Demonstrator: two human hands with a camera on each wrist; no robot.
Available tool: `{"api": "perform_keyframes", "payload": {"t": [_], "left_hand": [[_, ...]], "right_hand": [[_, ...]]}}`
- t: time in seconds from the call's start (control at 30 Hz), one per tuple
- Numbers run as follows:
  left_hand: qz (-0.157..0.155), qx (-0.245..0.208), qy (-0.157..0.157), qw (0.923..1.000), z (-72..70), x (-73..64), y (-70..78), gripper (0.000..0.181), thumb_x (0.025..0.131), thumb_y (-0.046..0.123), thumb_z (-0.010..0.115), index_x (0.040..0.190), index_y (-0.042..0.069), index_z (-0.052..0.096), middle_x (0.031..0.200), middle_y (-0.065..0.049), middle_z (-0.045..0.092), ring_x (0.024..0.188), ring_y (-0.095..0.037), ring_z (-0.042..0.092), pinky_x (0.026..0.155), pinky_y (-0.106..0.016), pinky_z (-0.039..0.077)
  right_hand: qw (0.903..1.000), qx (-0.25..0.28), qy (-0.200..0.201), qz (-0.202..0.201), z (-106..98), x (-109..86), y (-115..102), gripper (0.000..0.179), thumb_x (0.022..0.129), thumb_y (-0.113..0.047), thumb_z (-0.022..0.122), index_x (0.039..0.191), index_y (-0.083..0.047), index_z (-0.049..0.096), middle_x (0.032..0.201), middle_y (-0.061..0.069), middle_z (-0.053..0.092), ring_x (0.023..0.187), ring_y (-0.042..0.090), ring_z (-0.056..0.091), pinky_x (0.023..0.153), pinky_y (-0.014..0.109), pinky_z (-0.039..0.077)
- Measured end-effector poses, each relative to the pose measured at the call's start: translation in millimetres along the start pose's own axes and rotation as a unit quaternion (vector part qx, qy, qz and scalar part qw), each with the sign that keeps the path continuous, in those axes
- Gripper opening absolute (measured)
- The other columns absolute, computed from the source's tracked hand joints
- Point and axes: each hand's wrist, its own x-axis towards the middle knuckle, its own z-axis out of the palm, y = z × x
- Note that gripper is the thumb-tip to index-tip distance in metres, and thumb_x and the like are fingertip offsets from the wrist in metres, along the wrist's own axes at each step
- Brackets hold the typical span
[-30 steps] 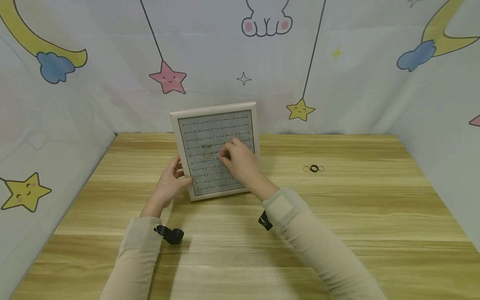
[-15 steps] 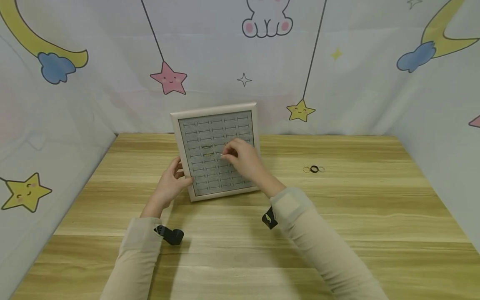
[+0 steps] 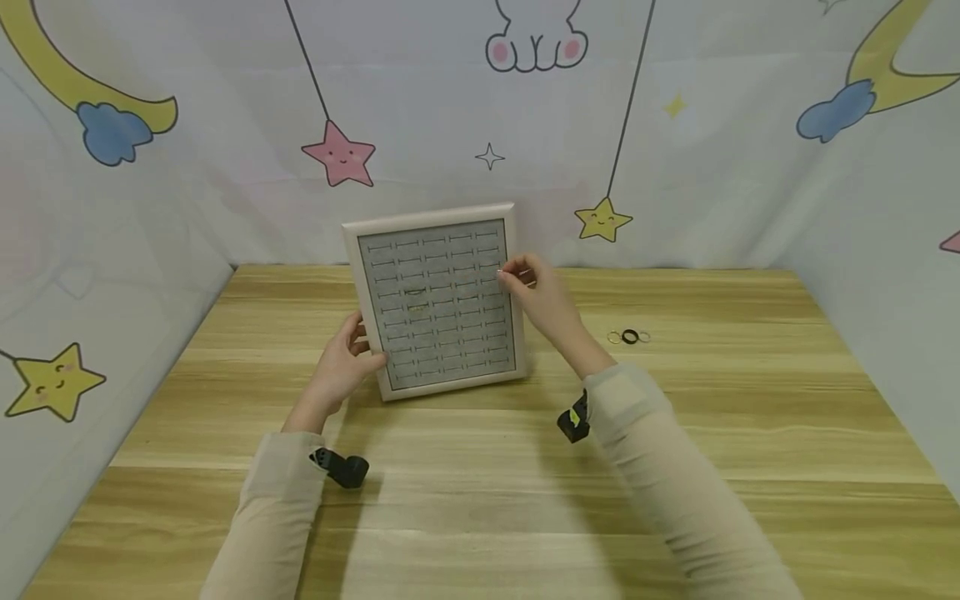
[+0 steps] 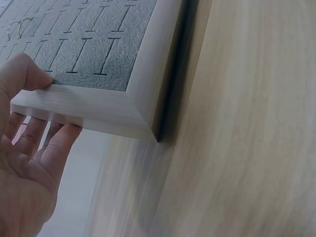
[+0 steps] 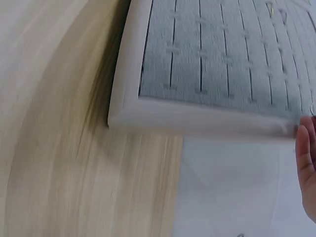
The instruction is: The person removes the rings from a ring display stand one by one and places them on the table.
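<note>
A ring display board (image 3: 450, 333) with a pale frame and grey slotted padding stands tilted back on the table. My left hand (image 3: 335, 372) grips its left edge; in the left wrist view the thumb (image 4: 37, 76) lies on the front and the fingers are behind. Near the board's right edge, my right hand (image 3: 546, 302) pinches a small silvery ring (image 3: 500, 272), partly hidden by the fingertips. A dark-looking ring (image 3: 415, 292) and a gold ring (image 3: 417, 308) sit one above the other in slots left of the board's middle.
To the right on the wooden table (image 3: 712, 417) lie a gold ring (image 3: 614, 337), a black ring (image 3: 630, 337) and a silver ring (image 3: 645, 337), side by side. A white cloth backdrop (image 3: 427, 100) with printed stars and moons rises behind the table.
My right hand has moved right and up, from the middle of the board to its right edge, with the silvery ring in its fingertips. The left hand and board have stayed put.
</note>
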Motion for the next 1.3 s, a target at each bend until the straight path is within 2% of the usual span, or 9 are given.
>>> {"api": "perform_keyframes", "payload": {"t": [0.17, 0.27, 0.4, 0.57, 0.77, 0.97, 1.03, 1.2, 1.3], "left_hand": [[-0.002, -0.002, 0.000, 1.0000, -0.7, 0.8, -0.1, 0.083, 0.090, 0.003, 0.055, 0.155, 0.017, 0.007, 0.145, -0.019, 0.034, 0.136, -0.035, 0.038, 0.102, -0.045, 0.041], [-0.003, -0.003, -0.002, 1.0000, -1.3, 1.2, -0.6, 0.082, 0.090, 0.003, 0.055, 0.155, 0.017, 0.007, 0.146, -0.018, 0.034, 0.135, -0.035, 0.037, 0.102, -0.045, 0.041], [-0.004, -0.004, -0.002, 1.0000, -0.9, 0.8, -0.4, 0.083, 0.090, 0.002, 0.056, 0.155, 0.015, 0.005, 0.147, -0.019, 0.033, 0.136, -0.036, 0.037, 0.102, -0.045, 0.041], [-0.008, -0.006, 0.000, 0.9999, -0.6, 0.9, -0.4, 0.083, 0.090, 0.002, 0.056, 0.155, 0.014, 0.006, 0.148, -0.019, 0.032, 0.137, -0.036, 0.036, 0.104, -0.046, 0.040], [-0.009, -0.005, -0.001, 1.0000, -0.7, 1.0, -0.5, 0.083, 0.090, 0.002, 0.056, 0.155, 0.014, 0.005, 0.149, -0.019, 0.032, 0.137, -0.036, 0.035, 0.105, -0.049, 0.039], [-0.010, -0.007, 0.001, 0.9999, -0.3, 1.1, -0.9, 0.083, 0.090, 0.002, 0.056, 0.155, 0.014, 0.006, 0.149, -0.019, 0.032, 0.138, -0.036, 0.036, 0.106, -0.050, 0.039], [-0.011, -0.007, 0.003, 0.9999, -0.1, 1.2, -1.1, 0.083, 0.089, 0.002, 0.056, 0.155, 0.014, 0.007, 0.149, -0.020, 0.033, 0.137, -0.036, 0.036, 0.106, -0.050, 0.038], [-0.013, -0.004, 0.005, 0.9999, -0.2, 1.4, -1.3, 0.083, 0.089, 0.002, 0.057, 0.155, 0.013, 0.007, 0.148, -0.020, 0.032, 0.138, -0.037, 0.035, 0.108, -0.052, 0.037], [-0.014, -0.001, 0.005, 0.9999, -0.4, 1.3, -1.3, 0.084, 0.089, 0.003, 0.057, 0.155, 0.014, 0.007, 0.148, -0.020, 0.032, 0.138, -0.037, 0.035, 0.108, -0.052, 0.037]], "right_hand": [[0.9976, 0.017, 0.064, 0.022, -26, 3.1, 21, 0.025, 0.095, -0.023, 0.058, 0.106, 0.000, 0.059, 0.098, 0.011, 0.061, 0.085, 0.024, 0.059, 0.069, 0.018, 0.047], [0.9933, 0.026, 0.100, 0.053, -42, 3.3, 40, 0.027, 0.095, -0.023, 0.057, 0.107, 0.001, 0.057, 0.092, 0.004, 0.057, 0.077, 0.015, 0.058, 0.064, 0.014, 0.046], [0.9820, 0.010, 0.141, 0.125, -65, -0.9, 66, 0.028, 0.096, -0.024, 0.055, 0.109, 0.001, 0.056, 0.092, -0.002, 0.052, 0.075, 0.006, 0.055, 0.062, 0.011, 0.045], [0.9617, -0.051, 0.162, 0.215, -90, -14.9, 89, 0.031, 0.096, -0.023, 0.051, 0.114, 0.002, 0.059, 0.095, 0.004, 0.056, 0.073, 0.006, 0.054, 0.060, 0.012, 0.042], [0.9321, -0.106, 0.150, 0.312, -108, -34.4, 103, 0.032, 0.094, -0.018, 0.050, 0.115, 0.003, 0.061, 0.107, 0.014, 0.061, 0.079, 0.015, 0.052, 0.067, 0.025, 0.041], [0.9135, -0.153, 0.114, 0.359, -119, -45.0, 114, 0.036, 0.094, -0.014, 0.044, 0.120, 0.005, 0.061, 0.126, 0.024, 0.059, 0.099, 0.030, 0.058, 0.075, 0.034, 0.047], [0.9074, -0.177, 0.104, 0.367, -122, -46.5, 116, 0.037, 0.092, -0.015, 0.044, 0.118, 0.004, 0.063, 0.126, 0.024, 0.060, 0.096, 0.030, 0.058, 0.068, 0.031, 0.046], [0.8935, -0.214, 0.086, 0.385, -127, -47.9, 119, 0.026, 0.088, -0.013, 0.044, 0.091, 0.005, 0.063, 0.103, 0.023, 0.063, 0.075, 0.024, 0.052, 0.053, 0.028, 0.039], [0.8893, -0.219, 0.073, 0.395, -128, -48.5, 119, 0.027, 0.088, -0.013, 0.046, 0.096, 0.005, 0.064, 0.108, 0.026, 0.062, 0.077, 0.026, 0.053, 0.054, 0.030, 0.041]]}}
